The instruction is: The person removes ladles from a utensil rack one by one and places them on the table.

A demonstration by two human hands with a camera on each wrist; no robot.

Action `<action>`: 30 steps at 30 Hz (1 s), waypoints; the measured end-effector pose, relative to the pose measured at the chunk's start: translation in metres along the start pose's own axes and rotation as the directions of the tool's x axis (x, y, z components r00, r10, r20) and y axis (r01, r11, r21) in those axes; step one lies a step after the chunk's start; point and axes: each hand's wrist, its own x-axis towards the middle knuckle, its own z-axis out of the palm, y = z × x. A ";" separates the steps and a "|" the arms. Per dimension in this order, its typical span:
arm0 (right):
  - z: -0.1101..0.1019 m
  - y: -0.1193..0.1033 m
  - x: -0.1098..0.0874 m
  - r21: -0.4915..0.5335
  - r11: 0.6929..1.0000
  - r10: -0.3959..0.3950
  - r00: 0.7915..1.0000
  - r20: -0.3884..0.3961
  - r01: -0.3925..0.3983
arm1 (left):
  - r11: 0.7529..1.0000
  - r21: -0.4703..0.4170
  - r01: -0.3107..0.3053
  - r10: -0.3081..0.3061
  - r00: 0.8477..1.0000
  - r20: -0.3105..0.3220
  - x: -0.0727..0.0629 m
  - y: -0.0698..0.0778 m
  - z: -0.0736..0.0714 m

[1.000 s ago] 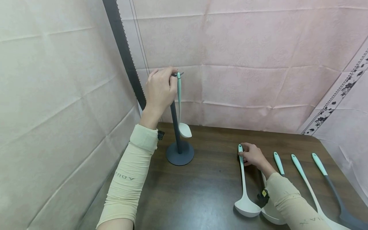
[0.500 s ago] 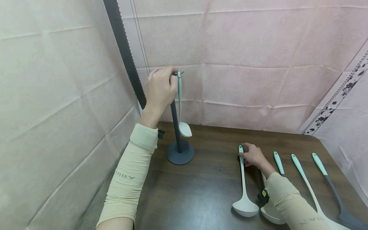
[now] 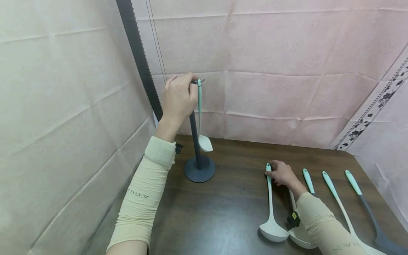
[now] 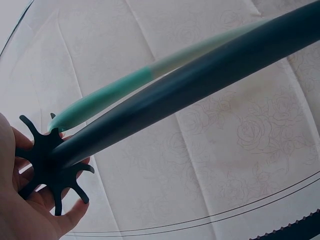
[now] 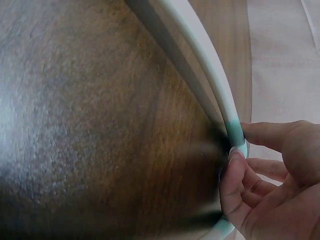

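Observation:
At the top of a dark utensil stand (image 3: pixel 199 171), my left hand (image 3: pixel 178 97) grips the hooked head. In the left wrist view the fingers and thumb lie around the dark hook wheel (image 4: pixel 50 162). From one hook hangs a small pale ladle (image 3: pixel 205 144) with a mint handle (image 4: pixel 100 102), close beside the post. My right hand (image 3: pixel 281 173) pinches the mint handle of a larger white ladle (image 3: pixel 273 231) between thumb and fingers, near its end. This ladle's bowl is low over the tabletop; whether it touches is unclear. The right wrist view shows the pinch (image 5: pixel 236 132) up close.
Right of the held ladle, another white utensil (image 3: pixel 301 238) lies partly under my right forearm. Farther right are a mint handle (image 3: pixel 308 180), a white-shafted utensil (image 3: pixel 341 203) and a dark grey turner (image 3: pixel 371 212). Pale cloth walls (image 3: pixel 271 88) border the brown table (image 3: pixel 229 202).
The white ladle in my right hand has shifted slightly, its handle end a little to the right and nearer me. My left hand and the hanging ladle stay practically still.

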 end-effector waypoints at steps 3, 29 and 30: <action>0.000 0.001 0.001 -0.017 1.000 -0.001 1.000 -0.003 0.001 | 1.000 0.002 -0.001 0.001 1.000 -0.001 0.000 0.000 0.000; -0.022 -0.031 -0.014 -0.194 0.973 -0.137 0.989 -0.047 0.125 | 1.000 -0.005 0.012 -0.011 0.999 0.051 0.003 0.000 -0.001; -0.024 -0.036 -0.016 -0.195 0.971 -0.147 0.988 -0.037 0.137 | 1.000 -0.002 0.010 -0.010 0.998 0.055 0.003 0.000 -0.002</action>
